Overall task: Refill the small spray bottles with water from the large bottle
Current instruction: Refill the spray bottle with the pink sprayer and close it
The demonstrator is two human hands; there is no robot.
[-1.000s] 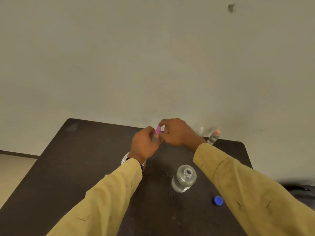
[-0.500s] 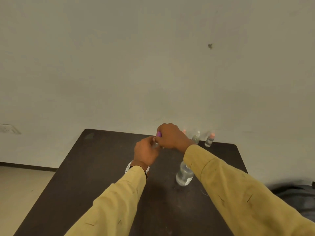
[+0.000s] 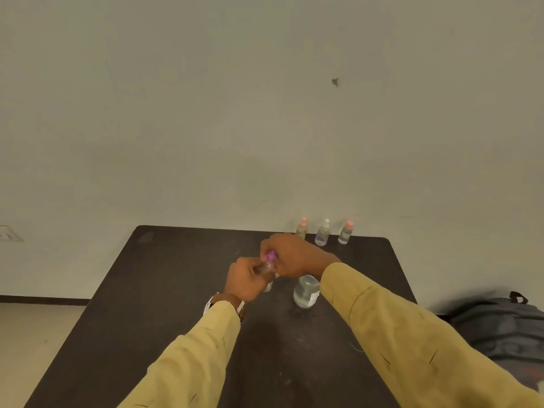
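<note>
Dark brown rectangular desk (image 3: 162, 290) carries the large clear plastic bottle (image 3: 306, 291), upright at 4 o'clock of the hands, just beside the yellow right sleeve (image 3: 382, 319). Left hand (image 3: 248, 279): fingers grasp the small clear spray bottle (image 3: 268, 269), held above mid-desk. Right hand (image 3: 294, 256): fingers pinch its purple cap (image 3: 271, 255). Risk: the right forearm, swinging during the twist, tips the large bottle and spills water.

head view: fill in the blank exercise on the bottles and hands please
The left hand holds a small spray bottle while the right hand grips its purple ___.
___ more small bottles stand at the far edge of the table.
The large bottle stands ___, not on its side.
Missing: cap, three, upright
</note>
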